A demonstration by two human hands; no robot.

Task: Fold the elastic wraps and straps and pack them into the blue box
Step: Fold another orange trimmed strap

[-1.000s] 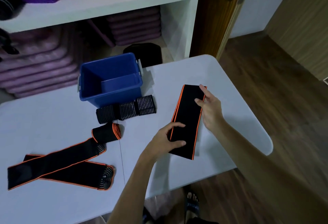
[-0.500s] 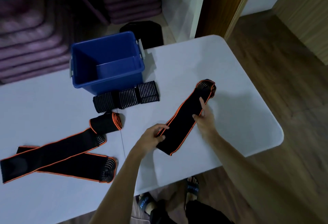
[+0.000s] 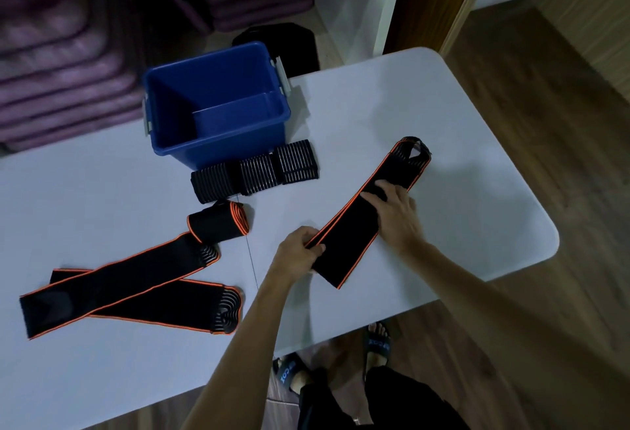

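A long black wrap with orange edges [image 3: 351, 231] lies slanted on the white table [image 3: 443, 143]. My left hand [image 3: 300, 254] pinches its near left edge. My right hand [image 3: 397, 214] grips it at the middle, fingers curled over the fabric. The blue box [image 3: 218, 102] stands open at the back, with nothing in it. In front of it lie folded black striped straps [image 3: 255, 170]. Left of my hands sit a rolled orange-edged wrap [image 3: 218, 223] and two crossed flat wraps [image 3: 119, 288].
Shelves with stacked purple mats [image 3: 61, 64] stand behind the table. A black object [image 3: 283, 40] sits on the floor behind the box. The table's right edge is rounded, with wooden floor [image 3: 545, 105] beyond. My feet in sandals [image 3: 375, 344] show below the near edge.
The wrap, held folded and compact a second ago, now lies stretched out slanted on the table. My right hand has slid to its middle. The camera has tilted downward.
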